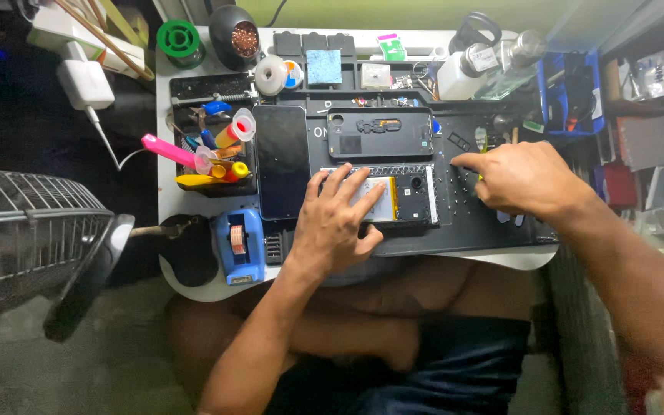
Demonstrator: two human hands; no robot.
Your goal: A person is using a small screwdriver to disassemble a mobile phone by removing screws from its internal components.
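Head view of a phone-repair station. The left hand lies flat, fingers spread and closed on nothing, pressing down on the opened smartphone with exposed pale battery and dark circuit board, which lies at the middle of the black rubber work mat on the white tabletop. The right hand hovers just right of the phone over the mat, forefinger stretched toward small loose parts; whether its fingertips pinch anything cannot be told. Judged risks: the spread left fingers rest across the battery, so heavy pressure could dent it; the tiny parts near the right forefinger could be flicked off the mat and lost; the right forearm reaches past the mat's edge and could sweep items there. Beside the phone lie a separate black glass screen panel to the left and a dark plastic rear housing above. Containers and labelled items by place: a blue tape dispenser at lower left, a green wire spool at upper left, a white bottle with a pale label at upper right, a blue plastic bin at far right, and small coloured squeeze bottles in red and yellow left of the screen panel.
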